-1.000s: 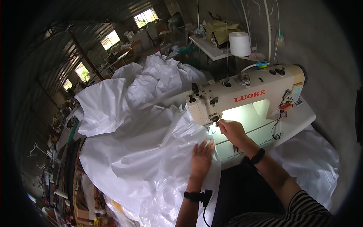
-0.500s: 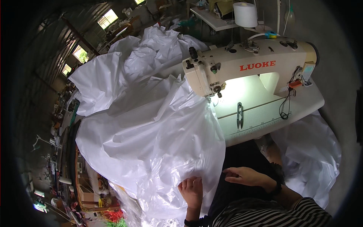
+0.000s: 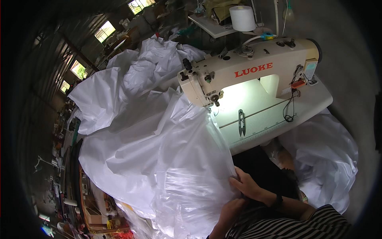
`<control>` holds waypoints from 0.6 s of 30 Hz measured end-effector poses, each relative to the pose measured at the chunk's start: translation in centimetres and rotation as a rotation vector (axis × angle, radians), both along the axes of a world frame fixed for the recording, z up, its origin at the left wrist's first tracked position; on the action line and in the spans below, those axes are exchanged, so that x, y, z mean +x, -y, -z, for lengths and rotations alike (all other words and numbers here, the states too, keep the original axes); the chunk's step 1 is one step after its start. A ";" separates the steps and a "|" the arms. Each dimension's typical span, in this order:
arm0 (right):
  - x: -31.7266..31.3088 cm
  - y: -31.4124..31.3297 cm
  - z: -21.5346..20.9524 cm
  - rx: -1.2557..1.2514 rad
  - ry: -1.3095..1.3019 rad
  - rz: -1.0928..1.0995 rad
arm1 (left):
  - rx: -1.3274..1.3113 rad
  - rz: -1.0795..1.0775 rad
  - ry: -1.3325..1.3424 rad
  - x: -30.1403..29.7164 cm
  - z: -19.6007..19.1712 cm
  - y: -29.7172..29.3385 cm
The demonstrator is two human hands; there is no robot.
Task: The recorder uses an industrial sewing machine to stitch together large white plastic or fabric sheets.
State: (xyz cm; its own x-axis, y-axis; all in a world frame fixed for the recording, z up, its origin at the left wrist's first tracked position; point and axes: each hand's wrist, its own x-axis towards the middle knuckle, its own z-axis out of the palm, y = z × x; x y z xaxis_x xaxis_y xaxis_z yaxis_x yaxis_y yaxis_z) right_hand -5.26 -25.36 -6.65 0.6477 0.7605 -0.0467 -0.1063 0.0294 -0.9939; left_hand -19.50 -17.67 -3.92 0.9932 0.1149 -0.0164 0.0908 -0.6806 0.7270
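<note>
A large sheet of shiny white plastic film spreads over the table on my left and hangs toward my lap. Its far right corner lies under the needle of a cream sewing machine. My right hand pinches the sheet's right edge, thumb on the near side. Just below it, my left hand is closed at the same edge, its fingertips partly hidden. Between hands and needle the edge runs nearly straight. Dark thread snips rest on the lit machine bed, untouched.
More crumpled white sheeting is heaped behind the machine head. Another bunch hangs at the right, beyond my leg. A white thread cone stands behind the machine. A thin black cord dangles at the machine's right side.
My right hand has moved to the sheet's edge and taken hold of it. My left hand has come right and down, closing at that edge. The view has shifted slightly.
</note>
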 end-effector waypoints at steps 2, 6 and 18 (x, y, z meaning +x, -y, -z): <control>0.2 0.1 -0.9 -0.285 0.505 0.066 | -0.042 0.267 0.007 0.3 -1.9 -0.7; -0.4 0.7 -4.2 -0.496 0.852 0.019 | 0.269 -0.312 0.352 0.4 -5.3 -7.2; 1.1 -3.4 -5.3 -0.929 1.363 -0.007 | 0.684 -0.551 0.016 7.5 -2.9 -22.2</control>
State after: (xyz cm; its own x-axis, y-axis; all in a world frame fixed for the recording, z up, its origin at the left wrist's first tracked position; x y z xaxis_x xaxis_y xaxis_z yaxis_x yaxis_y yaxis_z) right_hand -4.11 -22.01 -1.39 0.5879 0.8020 0.1058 0.8079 -0.5888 -0.0263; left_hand -11.99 4.57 -1.00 0.7929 0.5580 0.2450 0.5285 -0.8298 0.1794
